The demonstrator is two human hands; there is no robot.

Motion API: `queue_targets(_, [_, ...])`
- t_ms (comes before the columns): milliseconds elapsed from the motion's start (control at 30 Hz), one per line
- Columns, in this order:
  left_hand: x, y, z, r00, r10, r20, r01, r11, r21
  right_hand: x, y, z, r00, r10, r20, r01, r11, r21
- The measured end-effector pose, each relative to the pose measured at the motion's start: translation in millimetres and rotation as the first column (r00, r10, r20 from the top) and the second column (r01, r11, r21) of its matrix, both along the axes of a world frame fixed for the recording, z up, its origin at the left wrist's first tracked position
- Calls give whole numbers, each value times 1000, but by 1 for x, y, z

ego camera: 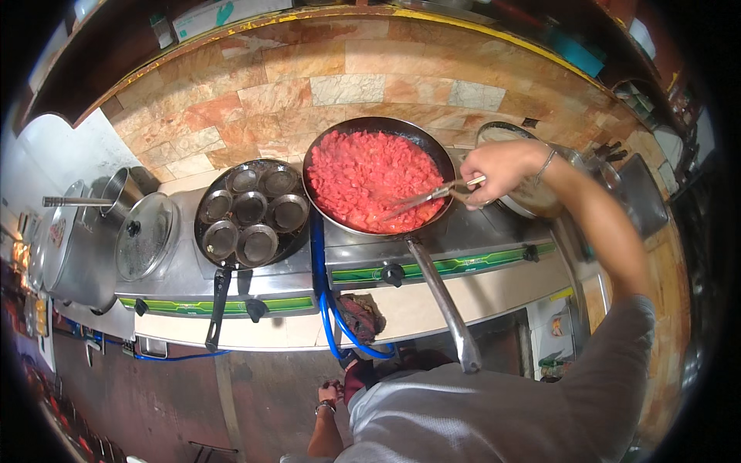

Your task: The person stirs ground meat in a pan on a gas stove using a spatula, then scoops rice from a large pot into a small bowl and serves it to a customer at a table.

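Observation:
My right hand [492,173] is closed around the handles of metal tongs [425,198], whose ends rest in red chopped food [370,173] that looks like meat. The food fills a large frying pan [448,162] on the right-hand gas stove [359,249]; the pan's long metal handle [443,301] points toward me. My left hand [330,392] hangs low beside my body, below the counter, with fingers curled; whether it holds anything is hard to see. Left of the frying pan, a black pan with several round molds [250,208] sits on another stove.
A glass lid [146,236], a large metal pot [87,260] and a saucepan [123,191] stand at the left. Behind my right forearm is a bowl of pale contents [532,194]. A blue hose [327,324] loops over the counter edge near a dark cloth [360,318]. A shelf [347,10] overhangs the tiled wall.

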State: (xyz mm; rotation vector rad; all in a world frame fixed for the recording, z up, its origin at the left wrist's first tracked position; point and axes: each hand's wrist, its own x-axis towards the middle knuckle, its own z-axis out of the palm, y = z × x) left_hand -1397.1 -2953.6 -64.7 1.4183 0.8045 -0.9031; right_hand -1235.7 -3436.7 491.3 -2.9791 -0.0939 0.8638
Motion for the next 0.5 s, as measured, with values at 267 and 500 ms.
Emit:
queue_targets(267, [-53, -77, 4, 975, 18, 223, -50, 990, 135, 24, -43, -27, 933, 350, 88, -361, 904, 228])
queue_targets(500, [-108, -106, 23, 960, 193, 202, -234, 950, 206, 39, -63, -19, 900, 434, 49, -436, 892, 122])
